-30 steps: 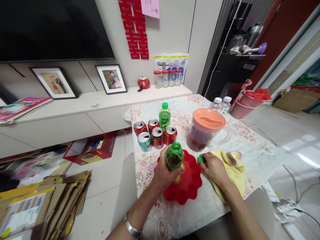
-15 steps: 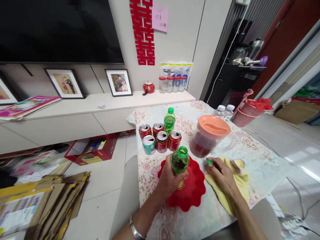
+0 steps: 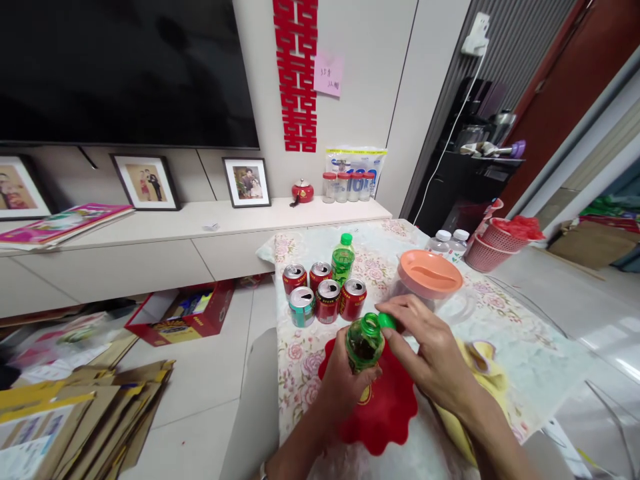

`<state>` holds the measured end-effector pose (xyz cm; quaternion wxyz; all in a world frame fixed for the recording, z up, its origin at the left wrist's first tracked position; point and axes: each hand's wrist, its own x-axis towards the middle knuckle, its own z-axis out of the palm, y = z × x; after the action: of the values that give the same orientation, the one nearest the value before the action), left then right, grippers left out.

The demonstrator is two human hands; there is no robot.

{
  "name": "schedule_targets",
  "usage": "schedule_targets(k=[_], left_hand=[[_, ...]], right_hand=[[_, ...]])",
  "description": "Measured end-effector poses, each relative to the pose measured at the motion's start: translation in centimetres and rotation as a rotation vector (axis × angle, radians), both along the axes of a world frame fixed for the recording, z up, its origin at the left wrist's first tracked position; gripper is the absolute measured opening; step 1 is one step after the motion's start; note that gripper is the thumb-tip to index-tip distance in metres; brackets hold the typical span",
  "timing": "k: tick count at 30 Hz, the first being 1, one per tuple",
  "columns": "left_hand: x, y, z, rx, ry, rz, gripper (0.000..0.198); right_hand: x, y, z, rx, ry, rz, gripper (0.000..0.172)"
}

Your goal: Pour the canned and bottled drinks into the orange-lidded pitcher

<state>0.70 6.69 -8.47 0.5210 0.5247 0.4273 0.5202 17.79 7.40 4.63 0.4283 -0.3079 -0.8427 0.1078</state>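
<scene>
My left hand (image 3: 341, 387) is wrapped round a green plastic bottle (image 3: 364, 347), whose open neck points up and which has dark liquid inside. Pinched between the thumb and fingers of my right hand (image 3: 425, 347) is a green bottle cap (image 3: 387, 322), close beside the bottle's mouth; I cannot tell whether they touch. Below both hands lies a red scalloped tray (image 3: 395, 417). A yellow cloth (image 3: 480, 373) is partly hidden under my right forearm.
Several opened cans (image 3: 329, 301) and a capped green bottle (image 3: 343, 259) stand beyond my left hand. A pitcher with an orange lid (image 3: 431, 272) stands behind my right hand. Two clear bottles with white caps (image 3: 449, 244) are near the table's far right.
My right hand has moved left and up from the yellow cloth, bringing the green cap to the bottle's mouth. My left hand still holds the bottle. The view has tilted slightly upward.
</scene>
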Motion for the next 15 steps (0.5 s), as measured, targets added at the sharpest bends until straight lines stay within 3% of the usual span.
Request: schedule_targets(k=[5, 15], left_hand=[[-0.1, -0.1, -0.1, 0.042, -0.029, -0.001, 0.059], [0.0, 0.6, -2.8, 0.1, -0.02, 0.002, 0.066]], right_hand=[[-0.9, 0.8, 1.2, -0.067, -0.16, 0.052, 0.028], [-1.4, 0.9, 1.4, -0.246, -0.23, 0.055, 0.019]])
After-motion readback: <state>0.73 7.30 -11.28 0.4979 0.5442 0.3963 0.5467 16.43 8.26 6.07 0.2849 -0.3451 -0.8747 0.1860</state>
